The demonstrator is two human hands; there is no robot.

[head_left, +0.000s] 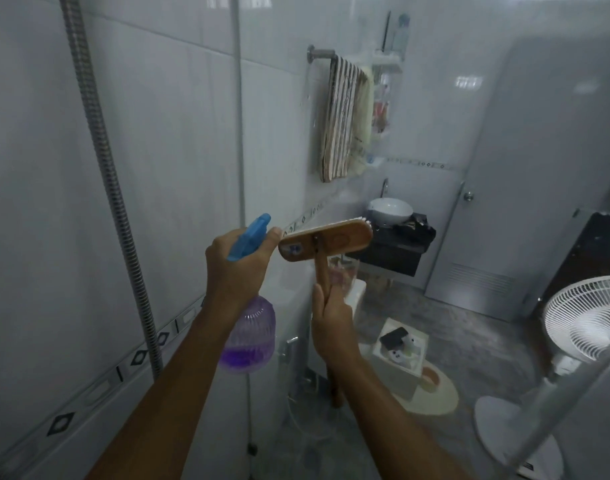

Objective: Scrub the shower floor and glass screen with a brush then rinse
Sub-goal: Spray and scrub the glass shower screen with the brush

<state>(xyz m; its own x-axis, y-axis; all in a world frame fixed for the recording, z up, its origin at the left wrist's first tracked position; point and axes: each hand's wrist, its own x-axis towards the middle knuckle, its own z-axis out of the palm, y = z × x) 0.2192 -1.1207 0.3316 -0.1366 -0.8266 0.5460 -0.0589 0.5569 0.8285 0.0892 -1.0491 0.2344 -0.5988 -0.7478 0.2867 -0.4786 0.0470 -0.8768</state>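
Facing the glass screen [452, 140], I see the rest of the bathroom through it, slightly hazed. The screen fills most of the view; its vertical edge strip runs down beside the tiled wall [37, 168] on my left, where a ribbed metal shower hose [106, 174] hangs.

Beyond the glass: a closed door [525, 188] to the right, a white fan [587, 320] at the right edge, a striped towel [345, 119] on a wall rail, a white basin [390, 210] on a dark cabinet, and a toilet seen low behind my hands. A small white box [400, 355] with a dark item on top stands on the patterned floor outside.

My right hand [333, 327] is clenched around the wooden handle of the brush [326, 242]. The handle stands nearly upright. The brush head lies crosswise above my hand, wooden back toward me, white bristles pointing away at the glass. Whether the bristles touch the glass cannot be determined.

My left hand [239, 265] grasps the neck of a spray bottle [249, 330]. The blue trigger head projects above my fist, just beside the left end of the brush head. The clear purple body hangs below my wrist, with purple liquid in its lower part.
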